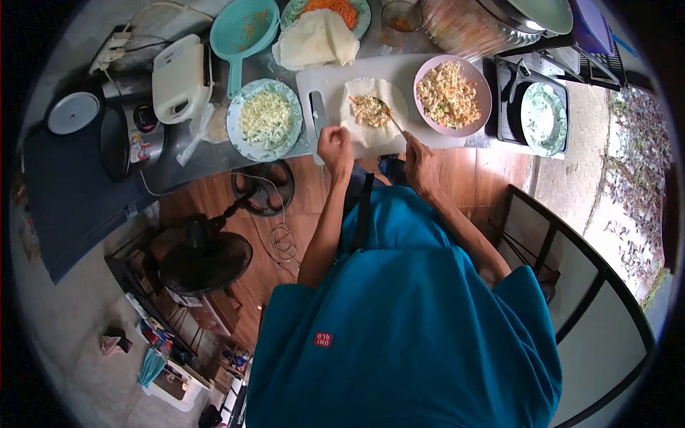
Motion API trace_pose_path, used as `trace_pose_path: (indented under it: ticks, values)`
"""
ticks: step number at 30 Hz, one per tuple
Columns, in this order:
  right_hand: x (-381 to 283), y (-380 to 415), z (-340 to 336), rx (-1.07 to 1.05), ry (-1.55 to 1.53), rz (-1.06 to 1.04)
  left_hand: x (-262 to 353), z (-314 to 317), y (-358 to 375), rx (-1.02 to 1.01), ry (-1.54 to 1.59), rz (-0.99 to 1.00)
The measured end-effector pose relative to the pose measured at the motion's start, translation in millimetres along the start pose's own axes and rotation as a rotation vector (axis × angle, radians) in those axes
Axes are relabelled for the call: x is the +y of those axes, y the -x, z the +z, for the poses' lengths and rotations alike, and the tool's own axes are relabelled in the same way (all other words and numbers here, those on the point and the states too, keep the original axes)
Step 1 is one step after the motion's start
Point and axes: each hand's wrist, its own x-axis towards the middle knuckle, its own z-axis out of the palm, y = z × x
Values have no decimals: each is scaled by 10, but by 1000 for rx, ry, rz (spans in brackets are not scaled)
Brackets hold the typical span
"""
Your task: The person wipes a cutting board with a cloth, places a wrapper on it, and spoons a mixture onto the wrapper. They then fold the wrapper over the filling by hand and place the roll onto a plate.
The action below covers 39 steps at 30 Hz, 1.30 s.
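Observation:
My right hand is closed on the handle of a metal spoon, whose bowl touches a mound of chopped filling. That mound lies on a thin pale wrapper spread over a white cutting board. At the wrapper's lower left edge is my left hand, fingers curled; whether they pinch anything is too small to tell. Right of the wrapper sits a pink bowl with more of the filling. On the left stands a patterned plate of shredded pale vegetable.
Behind are a teal strainer, stacked wrappers over a plate of shredded carrot, and a glass cup. A white sandwich maker stands left. A dark tray holding a patterned plate is right.

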Motion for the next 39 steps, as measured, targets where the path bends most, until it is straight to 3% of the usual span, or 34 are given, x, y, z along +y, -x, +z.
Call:
trace_pose_path:
  ticks: [5, 8, 11, 13, 16, 23, 28, 31, 39]
  values:
    - [-38, 12, 58, -25, 19, -41, -10, -28, 2, 43, 15, -126]
    - [13, 36, 167, 45, 87, -187, -163, -15, -72, 24, 261, -108]
    - [34, 68, 177, -7, 170, -203, -167, 6, -159, -5, 102, -136]
    - [75, 98, 174, 10, 211, -227, 297, 79, -105, 44, -345, -122]
    - [102, 95, 152, 45, 203, -214, -80, 59, -270, -71, -312, 14]
    - [40, 288, 25, 114, 148, -87, -108, -141, -217, -144, -376, 8]
    - [-30, 470, 202, 92, 125, 91, -124, -123, -142, -227, 41, -66]
    - [-257, 509, 351, 156, 74, 89, -63, -197, -128, -330, 61, -167]
    - [-332, 486, 748, 293, 62, 103, -116, -328, -199, -497, 192, -198]
